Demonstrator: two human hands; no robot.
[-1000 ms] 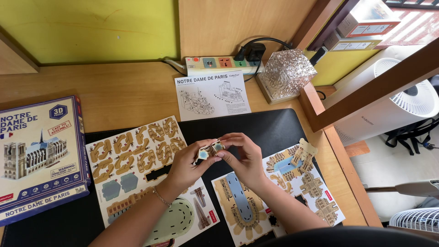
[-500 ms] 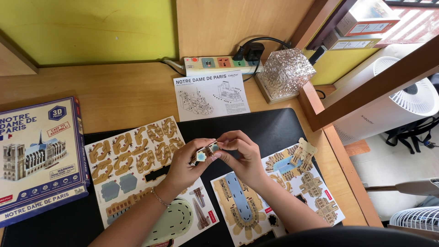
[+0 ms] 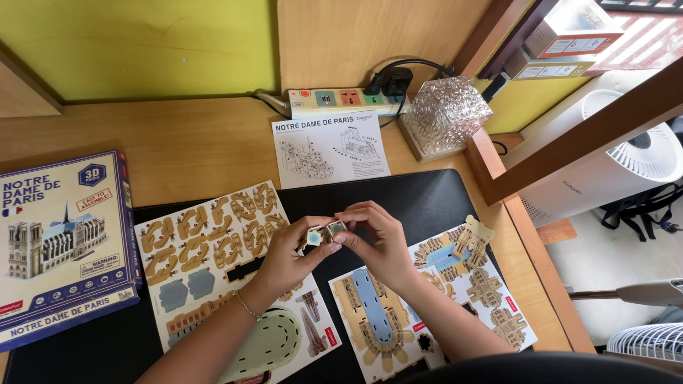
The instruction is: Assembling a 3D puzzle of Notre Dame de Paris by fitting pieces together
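At the frame's centre, the left hand (image 3: 288,257) and right hand (image 3: 377,242) pinch 2 small puzzle pieces (image 3: 324,232) together with closed fingertips, above the black mat (image 3: 427,199).

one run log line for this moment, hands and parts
left hand pinches small cardboard puzzle piece | right hand pinches second small piece | pieces meet above black desk mat | punch-out sheets beneath

We see the puzzle box (image 3: 60,245) at nine o'clock and the instruction sheet (image 3: 329,148) at twelve. The lamp (image 3: 448,114) sits at one o'clock, with punched sheets (image 3: 213,242) on the mat (image 3: 427,199) at centre.
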